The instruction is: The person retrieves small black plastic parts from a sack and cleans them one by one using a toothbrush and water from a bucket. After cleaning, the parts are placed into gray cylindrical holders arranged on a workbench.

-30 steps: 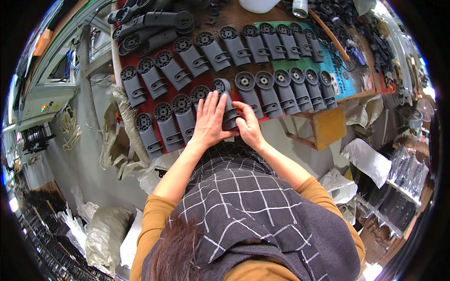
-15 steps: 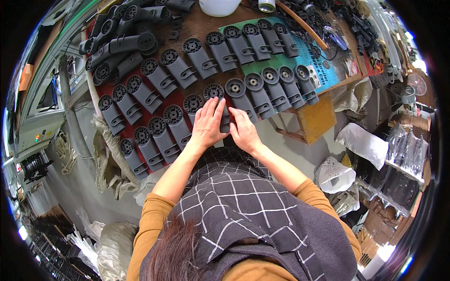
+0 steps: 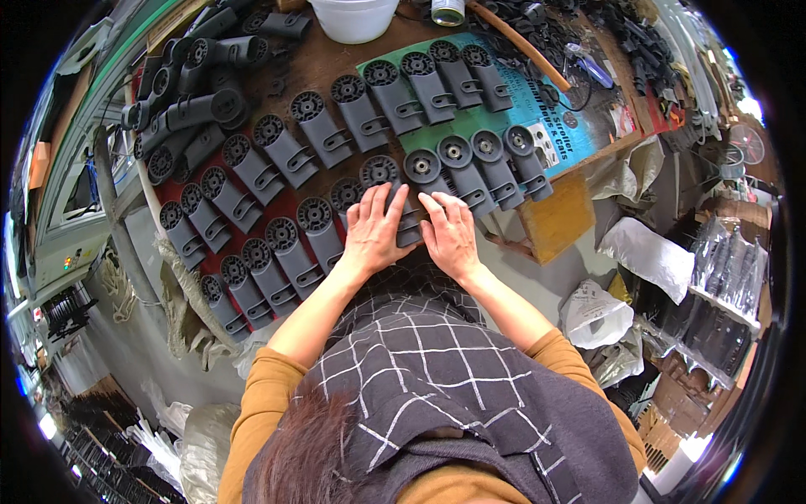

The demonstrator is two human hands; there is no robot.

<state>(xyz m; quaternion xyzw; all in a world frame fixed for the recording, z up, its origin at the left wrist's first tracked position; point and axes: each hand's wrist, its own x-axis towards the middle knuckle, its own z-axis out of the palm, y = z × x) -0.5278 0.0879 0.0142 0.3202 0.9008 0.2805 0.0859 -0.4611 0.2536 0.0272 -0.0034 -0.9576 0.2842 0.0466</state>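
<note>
Two rows of dark grey plastic tube pieces with round ribbed heads lie slanted across the table. My left hand covers one ribbed piece in the near row, its fingers over the body and its thumb by the lower end. Just to the right, my right hand lies with fingers stretched over the lower part of a round-headed piece, its thumb near the left hand's piece. Metal shows in the head centres of that piece and its right-hand neighbours, such as a tube piece. My palms hide the lower ends.
A heap of similar tubes fills the far left. At the back stand a white tub and a can. A wooden handle, a blue-handled tool and black scraps lie far right. A yellow wooden box sits beneath the table edge.
The view has shifted, so the table's things sit further left. My right hand has moved off the left hand's piece to the neighbouring one, and its fingers have straightened.
</note>
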